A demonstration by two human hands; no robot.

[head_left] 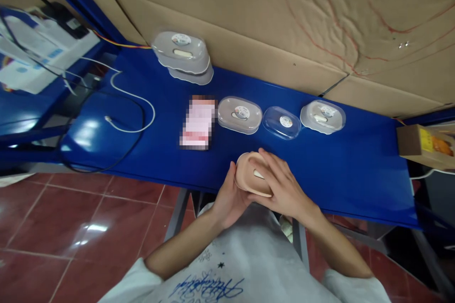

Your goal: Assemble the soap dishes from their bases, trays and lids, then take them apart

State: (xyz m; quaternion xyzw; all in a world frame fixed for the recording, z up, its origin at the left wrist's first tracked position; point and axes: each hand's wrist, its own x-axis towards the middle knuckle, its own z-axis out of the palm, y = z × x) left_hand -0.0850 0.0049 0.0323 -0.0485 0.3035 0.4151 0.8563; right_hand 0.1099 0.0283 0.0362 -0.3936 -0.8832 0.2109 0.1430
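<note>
An oval peach-coloured plastic box (245,169) is held between both hands just over the table's front edge. A small cream-coloured strip (258,174) shows on it beside the right fingers. My left hand (230,201) is closed around the box's left side and underside, thumb up along its wall. My right hand (282,183) grips the box from the right, with fingers laid across its top and hiding part of it. Just beyond the hands lie a clear oval lid (282,122) with a round sticker and a greyish lidded box (240,114).
Stacked lidded boxes (183,57) stand at the back left, and another lidded box (323,117) sits to the right. A pixelated flat rectangle (199,123) lies on the blue table (362,175). A white cable (152,116) curls at left. Cardboard (249,23) forms the back wall.
</note>
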